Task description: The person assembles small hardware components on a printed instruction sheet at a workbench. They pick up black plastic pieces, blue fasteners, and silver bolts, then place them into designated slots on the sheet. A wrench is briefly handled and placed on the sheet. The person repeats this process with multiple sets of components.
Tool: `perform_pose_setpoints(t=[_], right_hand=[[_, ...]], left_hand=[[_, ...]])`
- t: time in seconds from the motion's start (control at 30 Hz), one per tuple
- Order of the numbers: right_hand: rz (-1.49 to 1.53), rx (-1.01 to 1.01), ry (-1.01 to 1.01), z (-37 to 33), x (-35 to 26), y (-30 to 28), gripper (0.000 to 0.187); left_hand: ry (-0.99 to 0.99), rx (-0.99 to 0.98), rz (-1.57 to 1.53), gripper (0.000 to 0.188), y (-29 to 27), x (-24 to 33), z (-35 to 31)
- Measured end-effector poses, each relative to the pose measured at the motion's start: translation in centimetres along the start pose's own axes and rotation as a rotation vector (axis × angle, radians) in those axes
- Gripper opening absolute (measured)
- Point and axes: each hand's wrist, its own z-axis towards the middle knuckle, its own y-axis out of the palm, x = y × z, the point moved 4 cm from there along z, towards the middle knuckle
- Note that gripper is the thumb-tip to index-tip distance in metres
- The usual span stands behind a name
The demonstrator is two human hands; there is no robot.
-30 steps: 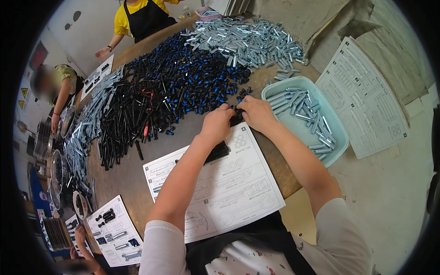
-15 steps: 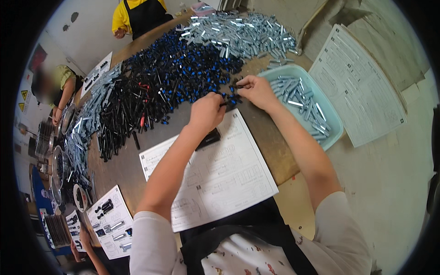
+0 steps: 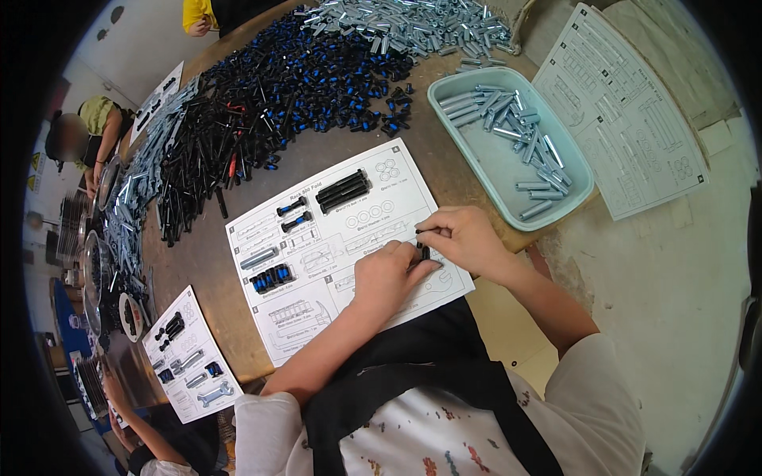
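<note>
A printed sheet [image 3: 367, 295] with line drawings lies on the table before me. Over its right part, my left hand [image 3: 386, 274] is closed, with short black bolts [image 3: 424, 251] at its fingertips. My right hand [image 3: 464, 242] pinches at the same small bolts from the right, its fingers partly hiding them. Several long black bolts [image 3: 343, 191] lie side by side at the sheet's top. Left of them rest two blue-banded black bolts [image 3: 294, 214]. Lower left are a silver sleeve [image 3: 259, 258] and a row of short blue-tipped bolts [image 3: 272, 278].
A heap of black and blue bolts [image 3: 309, 87] covers the table's far side, silver sleeves [image 3: 413, 28] behind it. A pale blue tub [image 3: 474, 151] of sleeves stands right, beside a printed board [image 3: 619, 119]. Another laid-out sheet [image 3: 186, 393] lies left; co-workers [image 3: 99, 135] are around the table.
Both hands have come back from the near edge of the bolt heap to the sheet's right part. The bolts lying on the sheet, earlier mostly behind my left arm, now show. The view has shifted.
</note>
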Motion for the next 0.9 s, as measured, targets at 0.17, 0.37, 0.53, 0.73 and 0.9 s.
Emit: perform_pose_setpoints(t=[0.17,0.37,0.53,0.73,0.9], right_hand=[[-0.287,-0.065,-0.143,-0.1,-0.8,0.5,0.015],[-0.37,-0.228,-0.161,2.3,-1.0,-0.9,0.02],[-0.537,0.098,-0.199,10.0,0.1,-4.3,0.019],[-0.74,0.124,-0.017,18.4,3.6,-1.6,0.014],[-0.938,0.169,-0.082,19.5,4.5,-0.3,0.011]], left_hand=[[0.035,0.07,0.098,0.037,1.0,-0.2,0.0],[0.008,-0.043,-0.054,0.041,-0.7,-1.0,1.4],[0.015,0.21,-0.096,0.029,-4.8,-4.0,10.4],[-0.098,0.053,0.204,0.018,-2.3,-9.1,20.3],[-0.103,0.041,0.187,0.018,-1.6,-9.2,21.8]])
